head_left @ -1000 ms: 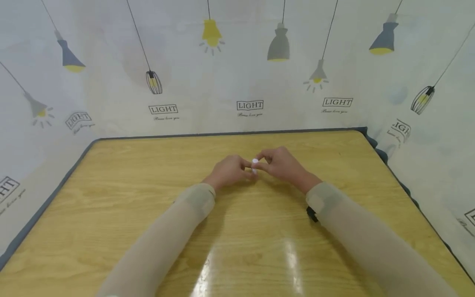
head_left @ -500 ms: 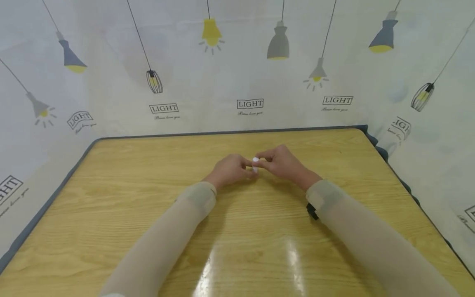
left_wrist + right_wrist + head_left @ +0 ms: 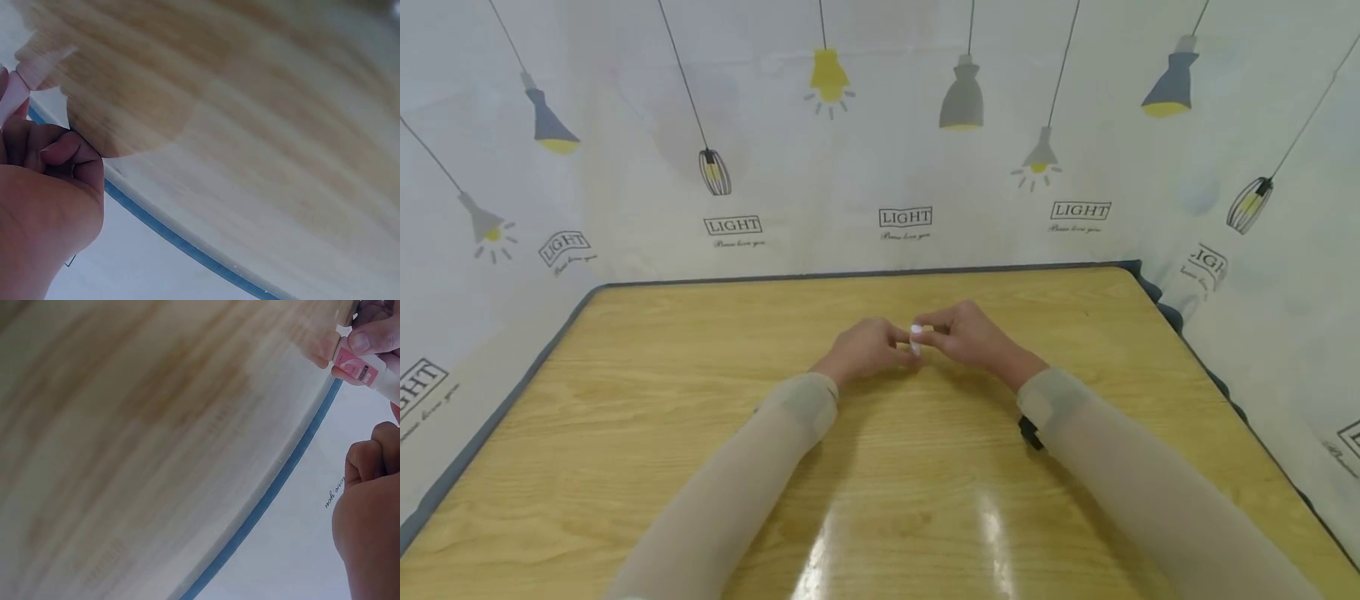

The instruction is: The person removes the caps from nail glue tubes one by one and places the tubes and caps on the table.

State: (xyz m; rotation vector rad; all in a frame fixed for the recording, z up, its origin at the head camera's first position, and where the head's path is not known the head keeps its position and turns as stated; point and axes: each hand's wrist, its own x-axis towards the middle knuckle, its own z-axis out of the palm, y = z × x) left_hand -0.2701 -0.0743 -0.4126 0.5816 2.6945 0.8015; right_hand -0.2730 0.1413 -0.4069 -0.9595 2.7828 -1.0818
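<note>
Both my hands meet over the far middle of the table at a small white tube with a pink label point(image 3: 356, 365). In the head view the tube point(image 3: 916, 343) stands upright between the fingertips, its white top showing. My left hand point(image 3: 868, 346) holds the lower part from the left, thumb and fingers around the label. From the right, my right hand point(image 3: 970, 335) pinches the top between thumb and index finger. Its fingertips are out of frame in the right wrist view, where the curled other fingers point(image 3: 369, 459) show. The left wrist view shows the tube point(image 3: 14, 97) only partly.
A glossy wood-grain table point(image 3: 880, 467) lies under both arms, with a dark blue edge point(image 3: 775, 276). Behind it and at the sides hangs a pale cloth point(image 3: 820, 175) printed with lamps. A black strap piece point(image 3: 1031, 432) shows under the right sleeve.
</note>
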